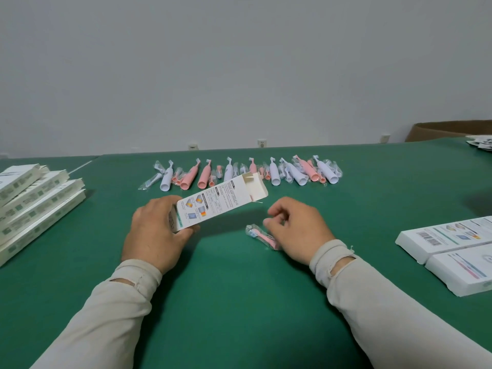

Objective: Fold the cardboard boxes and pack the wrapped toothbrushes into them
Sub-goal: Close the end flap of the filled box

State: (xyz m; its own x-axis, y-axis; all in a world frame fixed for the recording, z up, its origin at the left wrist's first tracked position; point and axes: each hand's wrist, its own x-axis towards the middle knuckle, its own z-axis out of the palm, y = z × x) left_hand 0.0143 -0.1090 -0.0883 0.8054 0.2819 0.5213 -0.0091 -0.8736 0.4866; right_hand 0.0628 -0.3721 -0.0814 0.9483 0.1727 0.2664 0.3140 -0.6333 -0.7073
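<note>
Left hand [155, 233] fingers grasp open box [221, 201]; right hand [298, 230] fingers pinch wrapped brush head [259, 235], toothbrushes [239, 173] behind.

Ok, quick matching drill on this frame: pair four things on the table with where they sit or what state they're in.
Things:
1. open box
2. pink brush head in wrap
3. stack of folded boxes
4. row of wrapped toothbrushes

States:
A. lined up along the far side of the green table
B. piled at the left edge
C. gripped by the left hand, end flap open
D. lying on the table at the right hand

Pairs: 1-C, 2-D, 3-B, 4-A
</note>
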